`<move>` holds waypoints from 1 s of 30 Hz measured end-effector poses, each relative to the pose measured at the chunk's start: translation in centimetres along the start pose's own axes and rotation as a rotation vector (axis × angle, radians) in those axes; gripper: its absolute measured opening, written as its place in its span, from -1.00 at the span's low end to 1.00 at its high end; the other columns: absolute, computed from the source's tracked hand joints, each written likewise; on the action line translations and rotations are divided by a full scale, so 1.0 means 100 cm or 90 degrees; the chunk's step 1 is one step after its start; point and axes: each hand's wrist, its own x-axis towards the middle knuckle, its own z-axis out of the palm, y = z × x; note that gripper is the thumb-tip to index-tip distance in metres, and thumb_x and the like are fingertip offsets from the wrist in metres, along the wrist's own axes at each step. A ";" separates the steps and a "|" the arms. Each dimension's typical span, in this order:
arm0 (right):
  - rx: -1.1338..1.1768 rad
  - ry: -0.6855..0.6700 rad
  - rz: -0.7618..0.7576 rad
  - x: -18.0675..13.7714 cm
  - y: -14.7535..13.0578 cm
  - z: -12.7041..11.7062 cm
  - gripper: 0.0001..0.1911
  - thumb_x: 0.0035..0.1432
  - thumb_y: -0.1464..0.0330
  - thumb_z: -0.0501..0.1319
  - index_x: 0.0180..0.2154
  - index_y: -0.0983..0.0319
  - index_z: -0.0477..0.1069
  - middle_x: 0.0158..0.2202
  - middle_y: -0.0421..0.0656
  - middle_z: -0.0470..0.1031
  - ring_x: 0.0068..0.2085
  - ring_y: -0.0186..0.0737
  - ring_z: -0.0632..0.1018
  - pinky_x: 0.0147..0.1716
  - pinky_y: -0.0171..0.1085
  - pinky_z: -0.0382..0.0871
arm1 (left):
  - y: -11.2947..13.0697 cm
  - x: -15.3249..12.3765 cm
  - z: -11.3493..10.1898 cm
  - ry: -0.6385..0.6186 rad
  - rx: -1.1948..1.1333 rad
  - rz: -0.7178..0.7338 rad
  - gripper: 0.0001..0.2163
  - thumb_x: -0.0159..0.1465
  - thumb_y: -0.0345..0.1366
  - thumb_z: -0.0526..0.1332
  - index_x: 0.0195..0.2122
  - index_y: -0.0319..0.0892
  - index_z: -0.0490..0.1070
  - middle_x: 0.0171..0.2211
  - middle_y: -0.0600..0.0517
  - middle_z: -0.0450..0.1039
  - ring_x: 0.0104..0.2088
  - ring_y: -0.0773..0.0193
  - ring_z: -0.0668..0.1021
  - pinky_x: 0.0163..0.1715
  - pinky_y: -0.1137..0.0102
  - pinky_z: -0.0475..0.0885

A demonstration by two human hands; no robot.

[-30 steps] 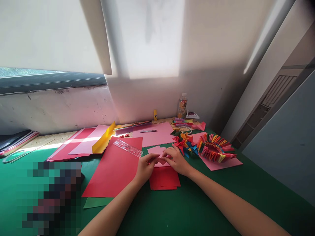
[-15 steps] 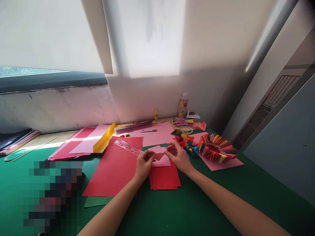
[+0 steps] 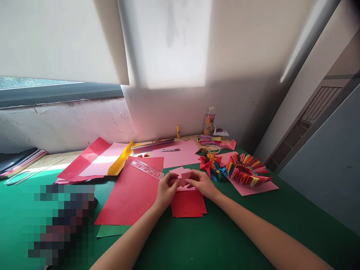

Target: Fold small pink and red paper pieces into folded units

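A small folded piece of pink paper [image 3: 183,179] is pinched between my two hands. My left hand [image 3: 168,188] grips its left side between thumb and fingers, and my right hand [image 3: 203,183] does the same on the right. Under it lie light pink paper squares [image 3: 190,188], partly covered by my fingers. Those squares rest on a stack of red paper squares [image 3: 189,204] on the green table. Left of my hands, a clear plastic ruler [image 3: 146,168] lies across a large red sheet [image 3: 129,198].
Colourful folded paper stars [image 3: 210,165] and a ring of folded paper [image 3: 249,169] lie to the right. A drink bottle [image 3: 209,122] and a yellow glue stick [image 3: 178,131] stand by the wall. A pen-like tool [image 3: 170,150] lies on a pink sheet [image 3: 180,159]. A pixelated patch covers something at left.
My hands have come closer together around the pink paper, which now looks more compact and upright. At the left, a red sheet's far edge has lifted.
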 end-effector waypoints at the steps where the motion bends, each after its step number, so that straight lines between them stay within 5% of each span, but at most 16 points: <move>1: 0.000 -0.005 0.002 0.000 0.000 0.000 -0.71 -0.04 0.29 0.22 -0.25 0.30 0.36 -0.36 -0.14 0.44 -0.34 -0.22 0.51 -0.38 -0.27 0.46 | 0.000 0.000 0.000 -0.004 0.003 -0.003 -0.86 0.08 -0.30 0.17 -0.34 -0.20 0.36 -0.34 -0.02 0.42 -0.31 0.24 0.50 -0.33 0.40 0.43; 16: -0.131 0.014 -0.089 -0.002 -0.001 -0.001 -0.84 0.02 0.39 0.14 -0.31 0.28 0.40 -0.37 -0.17 0.39 -0.41 -0.33 0.47 -0.37 -0.32 0.43 | -0.001 0.003 0.001 -0.038 0.001 -0.055 -0.92 0.03 -0.35 0.18 -0.46 -0.21 0.43 -0.45 0.02 0.44 -0.36 0.26 0.48 -0.36 0.43 0.42; 24: -0.123 0.017 -0.141 -0.002 0.004 0.000 -0.85 0.03 0.36 0.16 -0.39 0.25 0.48 -0.33 -0.13 0.40 -0.29 -0.28 0.46 -0.32 -0.29 0.46 | 0.003 0.001 0.000 -0.048 -0.134 -0.186 -0.78 -0.02 -0.18 0.24 -0.43 -0.23 0.42 -0.44 0.03 0.36 -0.38 0.22 0.46 -0.51 0.32 0.51; 30: -0.171 0.025 -0.169 -0.003 0.001 0.000 -0.86 0.03 0.37 0.16 -0.41 0.23 0.49 -0.35 -0.14 0.42 -0.29 -0.28 0.46 -0.33 -0.31 0.45 | 0.003 0.001 -0.001 -0.056 -0.148 -0.193 -0.76 -0.04 -0.16 0.28 -0.44 -0.24 0.43 -0.45 0.02 0.36 -0.39 0.24 0.46 -0.49 0.35 0.52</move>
